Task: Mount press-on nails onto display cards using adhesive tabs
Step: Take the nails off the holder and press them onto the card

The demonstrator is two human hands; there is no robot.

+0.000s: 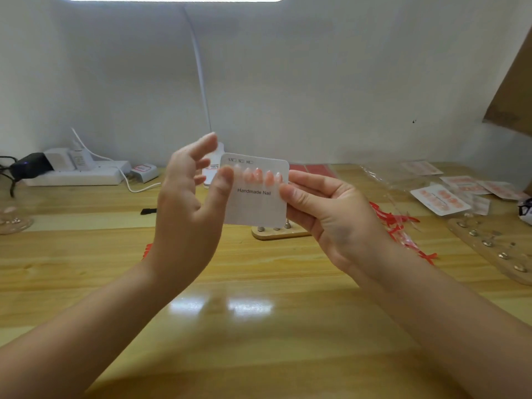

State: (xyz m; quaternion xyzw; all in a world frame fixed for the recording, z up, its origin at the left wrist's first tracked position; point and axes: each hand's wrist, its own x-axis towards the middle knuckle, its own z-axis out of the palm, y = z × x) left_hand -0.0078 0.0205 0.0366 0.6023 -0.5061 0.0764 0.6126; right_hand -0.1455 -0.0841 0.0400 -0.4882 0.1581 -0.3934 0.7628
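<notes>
- A white display card (257, 207) (printed "Handmade Nail") is held up above the desk (259, 326), mid-frame, facing the camera.
- The card's right edge is pinched by the right hand (325, 214): thumb on the front face, the other fingers curled behind it.
- A row of pink press-on nails (259, 175) is seen stuck along the card's upper part, under small size checkboxes.
- The left hand (187, 203) is raised at the card's left edge; its thumb (223, 182) is pressed against the leftmost nail area, the remaining fingers spread and loosely straight, nothing gripped.
- A small wooden stand with metal pegs (277, 230) is partly hidden behind the card's bottom edge, on the desk.
- Finished cards with nails (440, 198) are laid at the far right, some in clear plastic sleeves.
- Red adhesive-tab scraps (394, 223) are scattered just right of the right hand (blurred).
- A second wooden peg board (495, 249) is lying at the right edge.
- A white power strip (77, 172) with chargers is placed at back left; a lamp arm (201, 79) is seen rising behind the card.
</notes>
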